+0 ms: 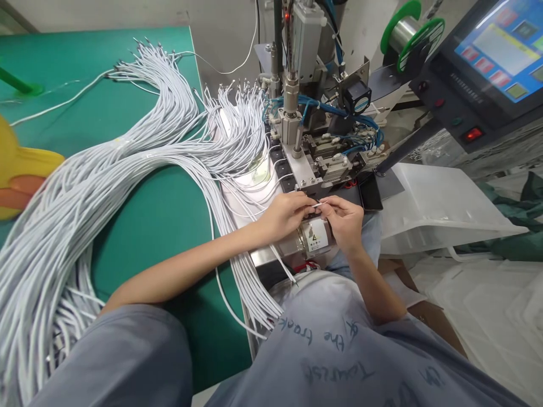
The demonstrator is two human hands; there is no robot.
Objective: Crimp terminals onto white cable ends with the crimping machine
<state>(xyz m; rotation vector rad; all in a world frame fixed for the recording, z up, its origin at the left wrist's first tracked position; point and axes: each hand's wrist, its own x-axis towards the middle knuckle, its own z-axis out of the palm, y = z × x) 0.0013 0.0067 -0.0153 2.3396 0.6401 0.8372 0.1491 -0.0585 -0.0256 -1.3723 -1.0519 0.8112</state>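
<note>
Both of my hands meet in front of the soldering machine, fingertips pinched on the end of a thin white cable. My left hand comes in from the left with thumb and forefinger closed on it. From the other side my right hand grips the same cable near its tip. What exactly sits at the cable's end is too small to make out. Just below the fingers is a clear box with a white label. A large bundle of white cables runs across the green mat to the left.
A green mat covers the table on the left. A touch screen and a green-rimmed wire spool stand at the upper right. Right of the machine is a white plastic bin. A yellow object lies at the left edge.
</note>
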